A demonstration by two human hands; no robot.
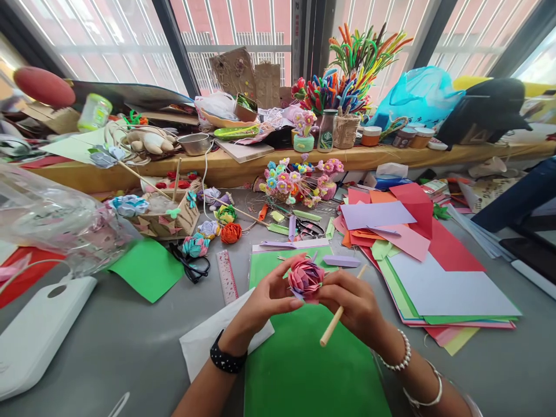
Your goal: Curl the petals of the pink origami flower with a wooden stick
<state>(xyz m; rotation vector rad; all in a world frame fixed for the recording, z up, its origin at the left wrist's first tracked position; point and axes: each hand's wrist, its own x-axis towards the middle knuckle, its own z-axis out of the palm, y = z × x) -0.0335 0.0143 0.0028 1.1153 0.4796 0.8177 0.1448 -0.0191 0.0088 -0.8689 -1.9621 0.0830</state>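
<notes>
Above a green mat (313,365) I hold a pink and purple paper flower (306,279) with layered petals. My left hand (274,292) curls round its left side, thumb below and fingers above. My right hand (354,295) is closed, its fingertips pinching the flower's right edge. A thin wooden stick (332,327) is also tucked in the right hand, slanting down to the left. Purple folded paper strips (342,261) lie on the mat just beyond the hands. A white sheet (226,330) is partly under my left forearm.
Coloured paper sheets (452,289) are stacked at the right. Black-handled scissors (310,229), a pink ruler (227,275), paper flowers (231,233) and black glasses (191,266) lie beyond the mat. At the left are a green sheet (147,269) and a white device (43,336). A cluttered ledge (234,172) runs along the back.
</notes>
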